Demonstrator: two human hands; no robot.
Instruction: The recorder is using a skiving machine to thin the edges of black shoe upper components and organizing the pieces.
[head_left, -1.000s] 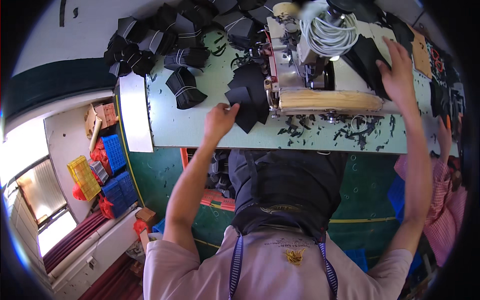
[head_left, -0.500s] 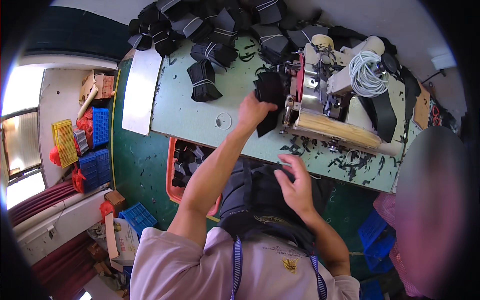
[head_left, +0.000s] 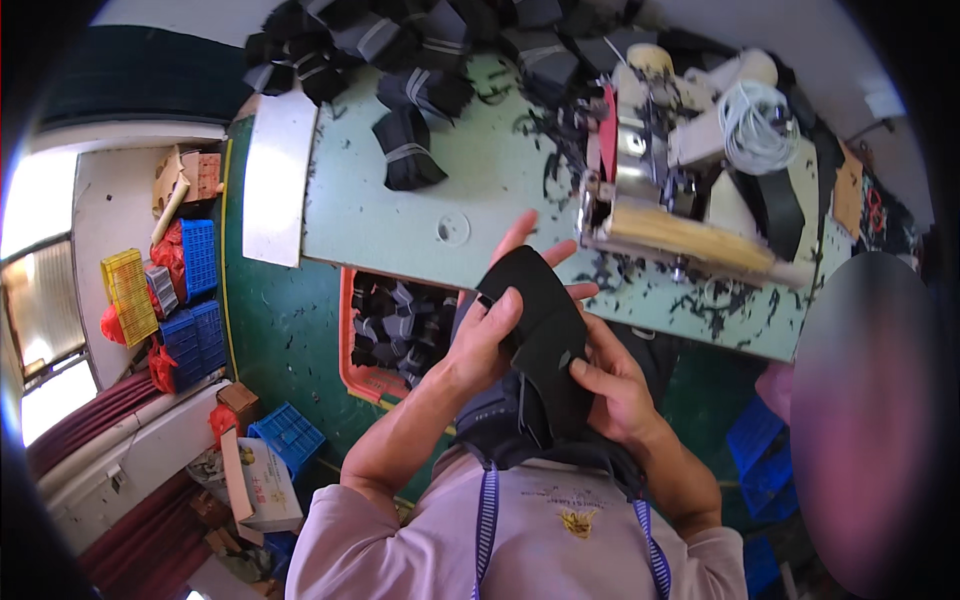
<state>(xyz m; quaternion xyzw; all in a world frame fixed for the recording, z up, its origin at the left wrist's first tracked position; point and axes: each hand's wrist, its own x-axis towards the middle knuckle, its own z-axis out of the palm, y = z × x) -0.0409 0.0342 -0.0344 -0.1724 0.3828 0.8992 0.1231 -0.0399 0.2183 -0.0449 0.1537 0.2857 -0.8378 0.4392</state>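
The left hand [head_left: 485,340], fingers spread beneath and thumb on top, and the right hand [head_left: 620,390], half-curled with its thumb pressing down, grip a loose stack of black sheet pieces [head_left: 548,335] above the lap. No tie shows on it, so bundling looks unfinished; tied black bundles [head_left: 408,150] already lie on the green table [head_left: 350,215].

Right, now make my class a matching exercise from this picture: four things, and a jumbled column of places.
Things
1. Black pieces
2. Pale coiled cable
3. Orange crate
4. Yellow basket

Places
A. Below the near edge of the table
B. Left of a blue crate
C. Between the left hand and right hand
D. At the machine

Pairs: 1-C, 2-D, 3-A, 4-B
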